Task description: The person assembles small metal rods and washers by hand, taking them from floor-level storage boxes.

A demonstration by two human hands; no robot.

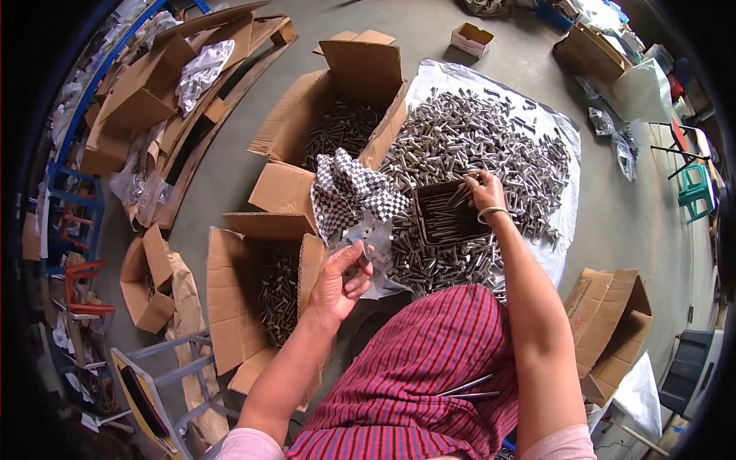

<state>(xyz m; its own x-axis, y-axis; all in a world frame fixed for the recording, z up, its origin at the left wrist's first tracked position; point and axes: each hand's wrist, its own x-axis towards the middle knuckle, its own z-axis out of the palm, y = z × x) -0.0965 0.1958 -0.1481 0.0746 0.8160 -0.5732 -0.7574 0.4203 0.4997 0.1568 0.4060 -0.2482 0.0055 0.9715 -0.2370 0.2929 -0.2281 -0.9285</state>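
Note:
My left hand [341,285] is raised before the cardboard boxes, its thumb and fingers pinched round a small metal pin [366,251]. My right hand [485,192] reaches over the far right corner of a small dark box [457,243], fingers closed on a metal pin [462,193]. Inside that box lie several long pins [448,218], side by side. The box sits within a wide heap of short metal pins [460,138], spread on a white sheet [566,230]. Two thin metal rods [469,387] rest on the striped cloth [414,360] over my lap.
Left of the heap stand two open cardboard boxes [287,115] [230,295] holding metal parts, with a checkered cloth [356,188] between them. A grey metal stool frame [180,376] is at lower left. An open carton [606,322] stands right, a green stool [694,192] farther off.

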